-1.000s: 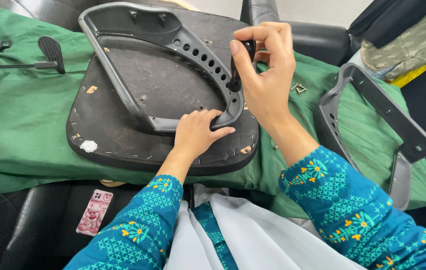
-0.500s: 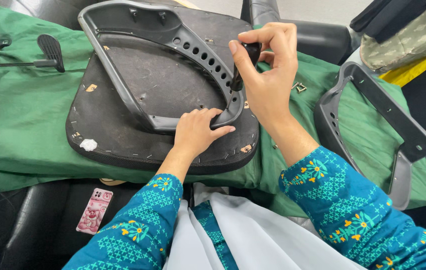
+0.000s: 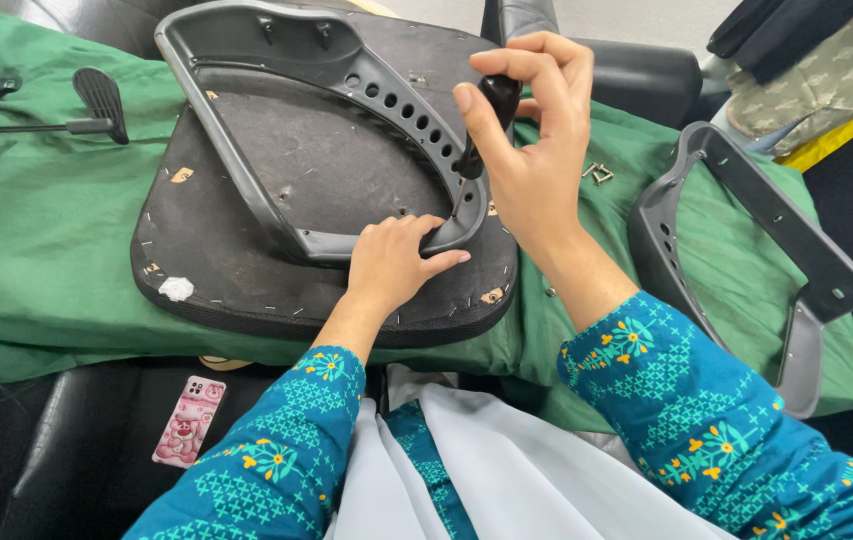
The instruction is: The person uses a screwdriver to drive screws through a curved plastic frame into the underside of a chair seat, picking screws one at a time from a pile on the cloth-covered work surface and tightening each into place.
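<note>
An upturned black chair seat (image 3: 247, 270) lies on a green cloth (image 3: 47, 250). A grey plastic armrest frame (image 3: 247, 190) with a row of holes rests on it. My left hand (image 3: 392, 265) presses down on the frame's near corner. My right hand (image 3: 532, 150) grips the black handle of a screwdriver (image 3: 482, 125), held upright with its tip down at that same corner, right beside my left fingers.
A second grey armrest frame (image 3: 747, 250) lies on the cloth at the right. A black chair lever mechanism (image 3: 97, 105) sits at the far left. Small metal screws (image 3: 599, 173) lie near my right hand. A pink phone (image 3: 189, 420) rests on a black seat below.
My right hand has shifted its grip slightly on the screwdriver handle, as in turning it. The left hand stays pressed on the frame corner.
</note>
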